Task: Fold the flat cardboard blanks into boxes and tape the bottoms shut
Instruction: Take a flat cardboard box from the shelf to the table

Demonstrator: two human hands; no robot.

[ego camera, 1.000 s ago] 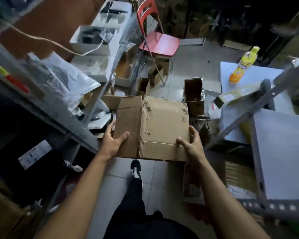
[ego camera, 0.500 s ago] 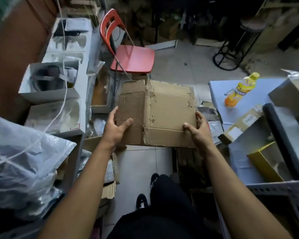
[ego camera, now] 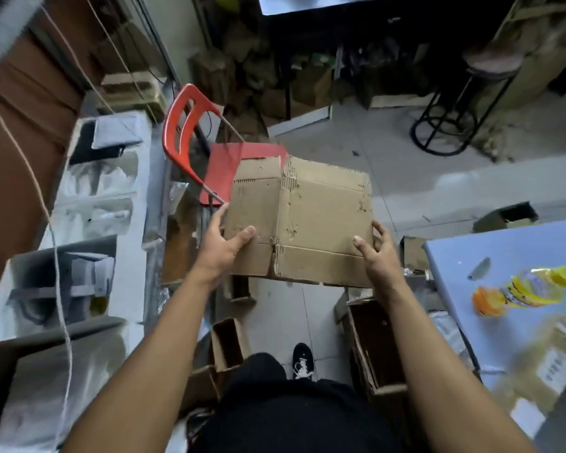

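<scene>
A flat brown cardboard blank (ego camera: 311, 217) with worn creases hangs in the air in front of me, roughly level. My left hand (ego camera: 223, 246) grips its left edge, thumb on top and fingers underneath. At its right edge my right hand (ego camera: 374, 253) holds it the same way, thumb lying on the near flap. No tape shows in this view.
A red chair (ego camera: 206, 158) stands just beyond the blank. White shelves with boxes (ego camera: 89, 204) line the left. A blue table (ego camera: 504, 256) at the right carries a yellow bottle (ego camera: 526, 289). Open cardboard boxes (ego camera: 373, 348) crowd the floor around my shoe (ego camera: 303, 361). A black stool (ego camera: 455, 119) stands far right.
The view has swung right and upward while I carry the blank; the chair and table now sit closer. Both hands keep the same hold on the blank's edges.
</scene>
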